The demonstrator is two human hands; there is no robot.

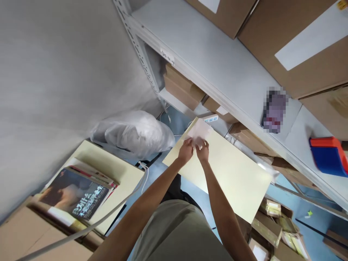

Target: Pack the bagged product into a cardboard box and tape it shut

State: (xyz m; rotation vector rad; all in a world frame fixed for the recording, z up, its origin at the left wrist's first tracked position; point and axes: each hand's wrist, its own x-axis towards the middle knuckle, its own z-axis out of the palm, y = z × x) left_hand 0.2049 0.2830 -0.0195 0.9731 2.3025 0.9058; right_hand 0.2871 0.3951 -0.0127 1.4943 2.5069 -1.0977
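Observation:
My left hand point(185, 150) and my right hand point(202, 150) meet at arm's length over a pale yellow tabletop point(231, 174). Both pinch the near edge of a thin, whitish, see-through sheet or bag point(200, 129) that rises from the fingers toward the shelf. The fingers of both hands are curled closed on it. My forearms reach out from the bottom of the view, above my grey shirt.
A grey metal shelf rack point(217, 61) with cardboard boxes point(182, 87) stands ahead; a red and blue object point(328, 156) lies on it. A white stuffed plastic bag point(133, 132) sits by the wall. Books point(78, 192) lie on a second pale table, with a white cable point(119, 210).

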